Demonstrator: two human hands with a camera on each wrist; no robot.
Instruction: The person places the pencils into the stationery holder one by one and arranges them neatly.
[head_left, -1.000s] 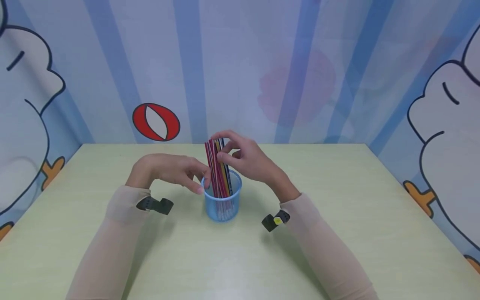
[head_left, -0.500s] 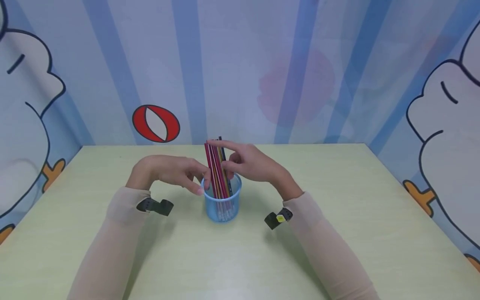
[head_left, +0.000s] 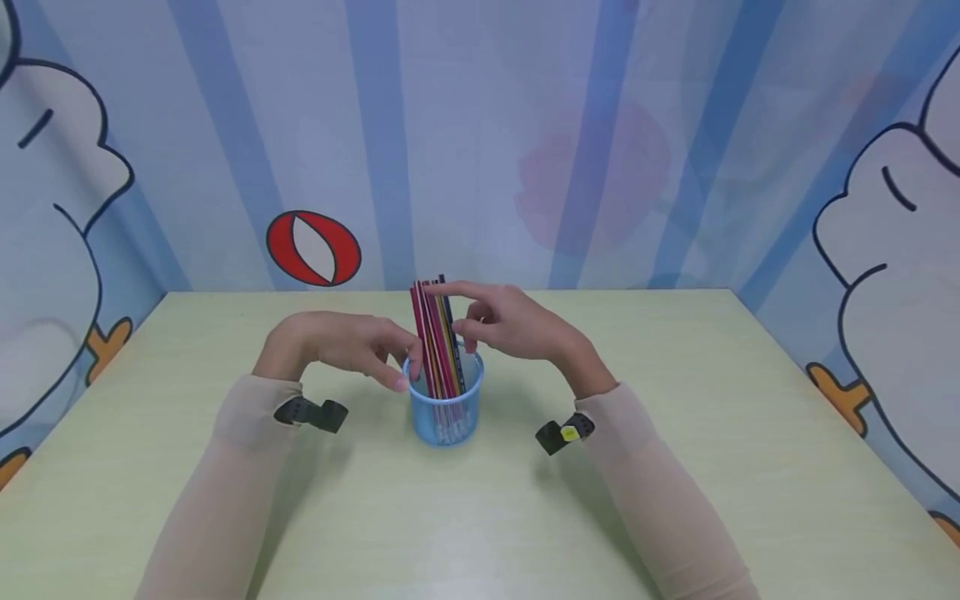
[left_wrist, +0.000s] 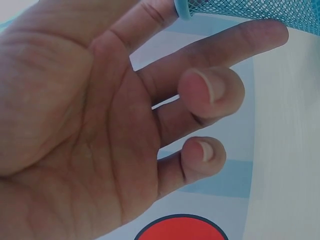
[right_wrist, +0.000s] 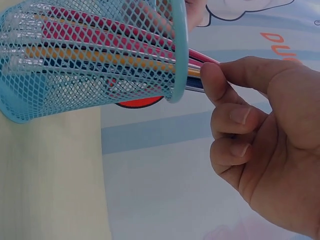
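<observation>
A blue mesh pencil cup [head_left: 422,423] stands upright on the table, holding a bundle of slim pencils [head_left: 437,350] in red, gold and dark blue, leaning slightly left. At the cup's left rim, my left hand [head_left: 341,340] holds on with its index finger inside; in the left wrist view a finger [left_wrist: 220,47] lies along the outer mesh [left_wrist: 240,7]. My right hand [head_left: 517,322] stretches a straight index finger across the pencils' upper ends, thumb beside the bundle. In the right wrist view its other fingers [right_wrist: 240,120] are curled and no pencil is seen gripped.
The pale green table [head_left: 675,400] spreads around the cup. A striped blue backdrop [head_left: 480,150] with printed cartoon figures and a red ball [head_left: 337,248] rises behind it. Black bands [head_left: 562,433] sit on both sleeved wrists.
My right hand has shifted a little right and down, its index finger straightening over the pencil tops. The pencils have spread slightly. My left hand and the cup stay in place.
</observation>
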